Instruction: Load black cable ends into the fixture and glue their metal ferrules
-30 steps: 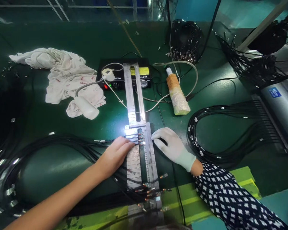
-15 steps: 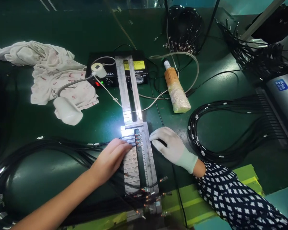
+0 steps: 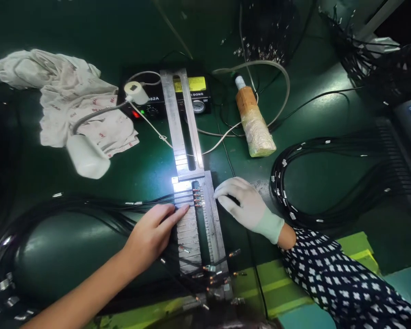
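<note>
A long slotted metal fixture [image 3: 188, 237] lies on the table, with several black cables [image 3: 150, 201] laid across its upper slots and small metal terminals [image 3: 199, 197] at their ends. My bare left hand [image 3: 150, 233] is at the fixture's left side. Its thumb is stretched out onto a cable near the terminals, apart from the other fingers. My right hand [image 3: 246, 210], in a white glove, is at the fixture's right edge. Its thumb and index finger curve together in a pinch; anything between the tips is hidden. Loose cable ends [image 3: 212, 274] lie over the fixture's lower part.
A black control box [image 3: 147, 109] stands behind the fixture's upper end. A white lamp [image 3: 88, 156] and crumpled cloth [image 3: 68, 91] are on the left. A wrapped bottle [image 3: 255, 121] lies behind my right hand. Looped black cables [image 3: 281, 183] run to a grey machine [image 3: 407, 137] at right.
My left fingers have drawn back a little from the cables, leaving the thumb stretched out on one. My right hand keeps its place at the fixture's edge. The view has shifted slightly.
</note>
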Available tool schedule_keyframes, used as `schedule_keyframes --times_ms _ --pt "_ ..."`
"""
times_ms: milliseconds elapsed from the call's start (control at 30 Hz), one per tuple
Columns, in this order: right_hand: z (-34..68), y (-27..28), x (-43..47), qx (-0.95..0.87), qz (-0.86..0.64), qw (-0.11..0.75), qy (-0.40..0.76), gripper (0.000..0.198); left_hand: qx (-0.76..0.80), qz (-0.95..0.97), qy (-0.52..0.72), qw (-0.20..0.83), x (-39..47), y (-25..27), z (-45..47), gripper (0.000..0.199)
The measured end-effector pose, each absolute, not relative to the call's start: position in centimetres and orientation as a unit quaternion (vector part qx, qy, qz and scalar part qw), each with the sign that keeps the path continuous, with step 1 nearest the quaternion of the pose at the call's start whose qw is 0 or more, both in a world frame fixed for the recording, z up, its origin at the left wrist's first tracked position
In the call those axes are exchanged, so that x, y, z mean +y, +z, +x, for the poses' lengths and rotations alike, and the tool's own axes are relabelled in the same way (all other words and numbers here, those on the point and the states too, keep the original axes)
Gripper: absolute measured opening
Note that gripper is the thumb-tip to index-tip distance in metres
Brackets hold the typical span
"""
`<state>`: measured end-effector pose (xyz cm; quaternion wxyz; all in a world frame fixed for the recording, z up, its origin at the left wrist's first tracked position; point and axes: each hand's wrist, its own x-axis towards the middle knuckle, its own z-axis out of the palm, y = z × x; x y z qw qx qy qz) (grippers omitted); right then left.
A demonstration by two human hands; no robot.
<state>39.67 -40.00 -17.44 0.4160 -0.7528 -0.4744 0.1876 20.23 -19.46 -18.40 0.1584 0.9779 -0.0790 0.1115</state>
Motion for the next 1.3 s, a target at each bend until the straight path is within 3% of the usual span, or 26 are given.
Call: schedule_keyframes --times_ms 133,233,367,600,867,1000,1100,1300 --pt "39.7 -17.5 -39.8 -0.476 -0.757 0.415 0.168 0.015 -0.095 0.981 0.124 0.111 -19.7 -18.4 21.6 0.037" --pt "39.5 -17.4 -40.1 -0.486 -0.755 0.414 0.152 0.015 -0.104 0.988 0.108 0.046 -20.0 -18.4 22.7 0.042" --pt "38.6 -17.6 -41.1 -0.503 -0.750 0.410 0.129 0.014 -0.093 0.990 0.101 0.042 -20.0 -17.5 22.5 0.043" --pt "37.9 -18.3 -42.0 -0.510 -0.751 0.402 0.121 0.013 -0.053 0.966 -0.031 0.250 -18.6 -15.0 17.3 0.019" --pt "38.2 -18.1 -41.7 -0.496 -0.758 0.400 0.137 0.014 -0.015 0.957 -0.092 0.276 -19.0 -15.3 17.5 0.014" --pt "38.2 -17.7 -41.7 -0.487 -0.762 0.398 0.153 0.014 0.018 0.965 -0.076 0.250 -19.2 -15.4 17.4 0.006" --pt "38.2 -17.6 -41.6 -0.482 -0.763 0.402 0.157 0.015 0.023 0.958 -0.008 0.287 -19.1 -15.9 17.2 0.007" --pt "38.3 -17.5 -41.5 -0.479 -0.761 0.407 0.160 0.015 0.012 0.935 0.132 0.329 -19.1 -16.9 18.9 0.019"
